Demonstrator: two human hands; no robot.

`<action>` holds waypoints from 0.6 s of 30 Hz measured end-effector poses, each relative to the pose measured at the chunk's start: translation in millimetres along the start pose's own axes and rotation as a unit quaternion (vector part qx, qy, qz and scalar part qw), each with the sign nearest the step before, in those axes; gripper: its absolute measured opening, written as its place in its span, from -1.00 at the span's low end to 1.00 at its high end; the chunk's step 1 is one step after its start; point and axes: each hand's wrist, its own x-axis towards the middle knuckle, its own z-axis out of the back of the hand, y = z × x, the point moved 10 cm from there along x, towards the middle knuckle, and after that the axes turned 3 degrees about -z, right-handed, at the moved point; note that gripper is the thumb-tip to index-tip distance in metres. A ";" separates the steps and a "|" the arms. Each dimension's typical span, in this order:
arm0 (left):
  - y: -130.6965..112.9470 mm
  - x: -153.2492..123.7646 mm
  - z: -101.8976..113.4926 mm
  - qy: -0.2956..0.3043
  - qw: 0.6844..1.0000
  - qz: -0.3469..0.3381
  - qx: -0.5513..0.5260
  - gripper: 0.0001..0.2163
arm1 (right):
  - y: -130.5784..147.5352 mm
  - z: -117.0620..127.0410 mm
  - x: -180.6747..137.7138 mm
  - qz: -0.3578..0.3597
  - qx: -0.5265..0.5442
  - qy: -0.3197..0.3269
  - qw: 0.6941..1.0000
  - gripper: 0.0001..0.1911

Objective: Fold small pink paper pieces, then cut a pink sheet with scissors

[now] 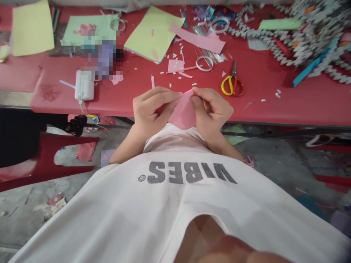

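A piece of pink paper (182, 115), curved at its lower edge, is held up between my two hands at the table's front edge. My left hand (155, 106) pinches its left side near the top, thumb and fingers closed. At the upper right corner, my right hand (210, 109) grips the paper between thumb and forefinger. Scissors (232, 83) with one yellow and one red handle lie on the table just beyond my right hand. A roll of clear tape (204, 63) and a pink striped straw (184, 69) are farther back.
Yellow sheets (153, 34), a pink strip (200, 38) and small paper scraps cover parts of the red table (271, 104). A white power bank (84, 86) with a cable sits at left. Grey zigzag garlands (301, 40) pile up at back right. A red chair (46, 157) stands left.
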 end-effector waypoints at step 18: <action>34.7 -18.9 -6.9 -0.003 0.996 0.090 -0.025 -0.70 | 11.3 -3.2 5.0 0.031 0.091 0.013 0.995 -0.81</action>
